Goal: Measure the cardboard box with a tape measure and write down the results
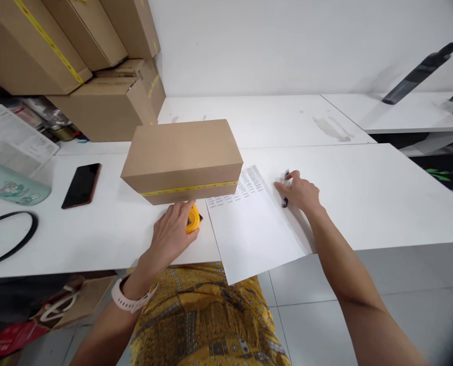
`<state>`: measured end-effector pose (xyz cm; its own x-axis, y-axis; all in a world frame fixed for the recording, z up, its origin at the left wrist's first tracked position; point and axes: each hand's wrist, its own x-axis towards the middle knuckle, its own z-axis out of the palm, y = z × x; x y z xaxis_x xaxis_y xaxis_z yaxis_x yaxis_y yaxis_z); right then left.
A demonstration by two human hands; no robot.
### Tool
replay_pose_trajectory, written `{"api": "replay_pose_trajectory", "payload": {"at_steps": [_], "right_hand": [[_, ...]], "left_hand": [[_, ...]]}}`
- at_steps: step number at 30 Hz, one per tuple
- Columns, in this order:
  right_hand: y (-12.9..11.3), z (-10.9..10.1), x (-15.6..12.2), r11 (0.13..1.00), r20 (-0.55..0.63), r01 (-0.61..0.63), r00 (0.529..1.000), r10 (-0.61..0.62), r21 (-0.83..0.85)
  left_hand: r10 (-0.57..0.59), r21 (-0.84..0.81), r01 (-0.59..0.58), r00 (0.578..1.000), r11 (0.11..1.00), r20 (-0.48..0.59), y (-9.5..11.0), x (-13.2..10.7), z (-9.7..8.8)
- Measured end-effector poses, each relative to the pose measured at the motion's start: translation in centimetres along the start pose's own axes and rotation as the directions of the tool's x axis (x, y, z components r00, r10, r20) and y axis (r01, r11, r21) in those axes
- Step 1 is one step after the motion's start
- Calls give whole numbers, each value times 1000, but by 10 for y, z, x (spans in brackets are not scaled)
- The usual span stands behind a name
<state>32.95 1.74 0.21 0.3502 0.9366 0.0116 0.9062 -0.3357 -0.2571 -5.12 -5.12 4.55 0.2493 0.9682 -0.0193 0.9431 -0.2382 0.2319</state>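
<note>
My left hand [172, 230] is closed around a yellow tape measure [192, 219] on the white table, just in front of a closed cardboard box [186, 152] with a yellow tape strip. My right hand [301, 193] has its thumb and fingers about a dark pen [285, 202], whose middle is partly hidden by them. Between the hands lies a white sheet of paper [253, 236] with rows of handwriting near its top. The box covers part of its upper left, and its lower corner hangs over the table edge.
A phone [82, 186], a black band [23, 241] and a mint-green bottle [15, 183] lie on the left. Stacked cartons [108, 109] stand at the back left. A dark bottle-like object [417, 76] leans at the back right. A paper bag [84, 300] is below the table.
</note>
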Motion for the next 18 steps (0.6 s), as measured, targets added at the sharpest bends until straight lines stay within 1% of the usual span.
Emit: {"api": "replay_pose_trajectory", "payload": {"at_steps": [1, 3, 4, 5, 6, 7, 8, 9, 10, 11, 12, 13, 15, 16, 18], "right_hand": [[1, 4, 3, 999, 21, 40, 999, -40, -5], [5, 9, 6, 994, 18, 107, 994, -107, 34], [8, 10, 5, 988, 10, 123, 992, -124, 92], [12, 9, 5, 973, -5, 125, 992, -127, 192], [16, 7, 3, 934, -20, 119, 993, -119, 337], [19, 3, 1, 855, -31, 105, 994, -104, 507], [21, -1, -1, 735, -38, 92, 995, -90, 671], [22, -6, -4, 593, -47, 89, 995, -86, 800], [22, -11, -7, 461, -65, 99, 994, -89, 882], [21, -15, -10, 364, -89, 118, 991, -96, 924], [18, -19, -13, 306, -113, 140, 988, -106, 942], [14, -20, -15, 282, -134, 160, 985, -108, 946], [3, -20, -20, 288, -160, 181, 983, -95, 940], [-3, -18, -22, 302, -168, 185, 982, -82, 935], [-16, -12, -24, 314, -167, 180, 984, -69, 932]], "left_hand": [[11, 48, -12, 1000, 999, 11, -2, 5, -1], [58, 124, -57, 998, 991, -1, -3, 11, -3], [92, 147, -87, 995, 985, -28, -1, 12, -3], [136, 150, -125, 989, 981, -63, 3, 13, -2], [187, 130, -174, 977, 976, -98, 11, 13, 0], [244, 90, -235, 963, 968, -116, 21, 13, 3], [302, 39, -300, 947, 953, -111, 34, 14, 7], [364, -13, -366, 928, 930, -76, 49, 15, 11], [424, -51, -423, 906, 905, -3, 66, 18, 16], [459, -64, -455, 885, 888, 81, 82, 22, 22], [478, -61, -475, 862, 878, 168, 98, 27, 27], [479, -47, -483, 844, 875, 242, 111, 33, 33], [458, -12, -483, 821, 875, 339, 130, 45, 42], [451, -3, -483, 817, 876, 358, 135, 50, 47], [457, -4, -489, 814, 872, 358, 136, 56, 53]]}}
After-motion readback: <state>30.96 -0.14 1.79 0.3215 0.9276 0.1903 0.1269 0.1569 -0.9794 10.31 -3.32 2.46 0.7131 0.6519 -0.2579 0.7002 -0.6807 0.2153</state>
